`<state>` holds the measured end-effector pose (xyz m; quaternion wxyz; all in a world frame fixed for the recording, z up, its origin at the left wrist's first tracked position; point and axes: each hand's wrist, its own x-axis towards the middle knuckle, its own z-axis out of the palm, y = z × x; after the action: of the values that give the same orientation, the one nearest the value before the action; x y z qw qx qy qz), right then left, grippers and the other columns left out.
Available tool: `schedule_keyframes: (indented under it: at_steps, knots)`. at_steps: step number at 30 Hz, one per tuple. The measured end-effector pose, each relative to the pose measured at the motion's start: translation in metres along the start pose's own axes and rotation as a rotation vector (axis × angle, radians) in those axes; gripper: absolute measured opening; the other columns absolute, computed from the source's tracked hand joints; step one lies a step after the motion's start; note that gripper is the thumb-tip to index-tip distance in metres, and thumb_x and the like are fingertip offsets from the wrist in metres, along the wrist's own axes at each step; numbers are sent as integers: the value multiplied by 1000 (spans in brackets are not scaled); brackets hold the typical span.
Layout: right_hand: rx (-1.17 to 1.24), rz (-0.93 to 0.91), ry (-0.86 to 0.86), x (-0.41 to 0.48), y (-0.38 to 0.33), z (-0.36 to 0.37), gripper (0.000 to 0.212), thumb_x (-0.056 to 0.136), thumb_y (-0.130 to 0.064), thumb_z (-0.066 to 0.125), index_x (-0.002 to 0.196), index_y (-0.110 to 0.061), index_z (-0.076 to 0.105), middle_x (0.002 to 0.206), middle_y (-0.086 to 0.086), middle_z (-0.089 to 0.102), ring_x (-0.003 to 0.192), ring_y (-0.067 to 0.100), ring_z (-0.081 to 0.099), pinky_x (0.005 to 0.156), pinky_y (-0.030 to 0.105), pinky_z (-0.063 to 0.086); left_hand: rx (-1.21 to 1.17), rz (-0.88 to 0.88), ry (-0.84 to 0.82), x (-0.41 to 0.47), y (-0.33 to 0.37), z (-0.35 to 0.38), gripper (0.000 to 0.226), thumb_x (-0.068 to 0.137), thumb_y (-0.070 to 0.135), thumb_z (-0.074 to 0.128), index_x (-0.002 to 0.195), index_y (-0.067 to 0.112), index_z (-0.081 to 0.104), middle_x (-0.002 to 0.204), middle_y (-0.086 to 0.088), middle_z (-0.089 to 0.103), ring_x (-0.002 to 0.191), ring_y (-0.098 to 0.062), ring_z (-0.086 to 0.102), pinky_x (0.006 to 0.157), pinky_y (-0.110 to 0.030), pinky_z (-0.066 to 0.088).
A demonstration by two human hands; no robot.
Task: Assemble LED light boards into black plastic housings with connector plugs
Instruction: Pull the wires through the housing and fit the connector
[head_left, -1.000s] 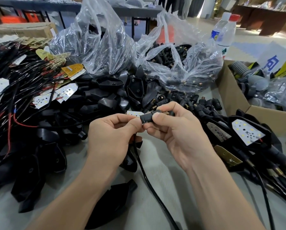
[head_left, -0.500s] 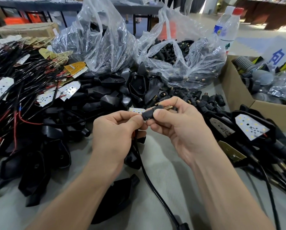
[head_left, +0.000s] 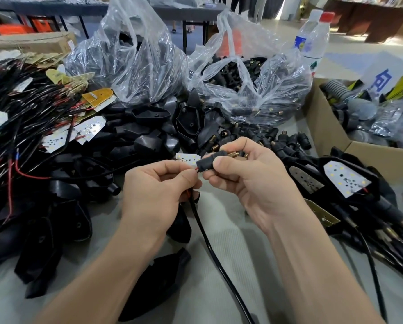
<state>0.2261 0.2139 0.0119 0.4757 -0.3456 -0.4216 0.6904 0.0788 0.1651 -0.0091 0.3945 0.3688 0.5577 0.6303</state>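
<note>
Mid-unit: right hand (head_left: 249,183) clamped on connector plug (head_left: 206,163), left hand (head_left: 156,190) pinching wire (head_left: 201,226) at plug mouth. Finished units (head_left: 346,181) at bench (head_left: 233,244) right edge. Many housings (head_left: 146,129) unfilled.

An open cardboard box (head_left: 324,129) stands at the right edge of the grey table top (head_left: 230,253), holding a grey ribbed hose (head_left: 336,86), grey round caps (head_left: 365,109) and crinkled silvery packets (head_left: 388,122). Just behind the box stands a clear water bottle (head_left: 311,43) with a red cap, and a white sign (head_left: 383,74) bearing a blue character leans at the box's far side. Immediately left of the box sits a clear plastic bag (head_left: 275,76), a second clear bag (head_left: 137,54) beyond it, and well to the left a flat brown carton (head_left: 32,43) with an orange crate (head_left: 13,29) behind.
</note>
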Motion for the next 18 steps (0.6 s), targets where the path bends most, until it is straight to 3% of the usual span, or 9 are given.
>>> schedule_keyframes:
  at_steps: [3, 7, 12, 18]
  knots:
    - [-41, 10, -19, -1, -3, -3, 27, 88, 16, 64, 92, -9, 53, 73, 19, 71, 61, 25, 72, 57, 27, 59, 31, 30, 0, -1, 1, 3, 31, 85, -3, 75, 66, 21, 79, 64, -9, 73, 56, -20, 67, 53, -32, 59]
    - [-71, 6, -15, -2, -4, -4, 27, 87, 17, 65, 90, -8, 54, 72, 20, 71, 61, 25, 72, 58, 26, 60, 39, 65, 32, 3, 1, 2, 29, 85, -1, 76, 67, 22, 79, 62, -6, 72, 54, -15, 67, 51, -21, 53]
    - [14, 46, 14, 0, 1, 1, 22, 90, 12, 65, 91, -8, 55, 72, 17, 72, 60, 23, 73, 57, 26, 60, 91, 126, 19, 1, 3, -2, 25, 83, 2, 78, 73, 24, 81, 66, -6, 74, 57, -14, 68, 54, -20, 53]
    - [-49, 16, 13, -2, 4, 7, 24, 89, 14, 65, 86, -7, 54, 74, 19, 71, 60, 26, 72, 58, 27, 59, 185, 145, 59, 2, 1, -6, 8, 72, 22, 75, 71, 28, 79, 64, -3, 75, 53, -17, 69, 52, -27, 54]
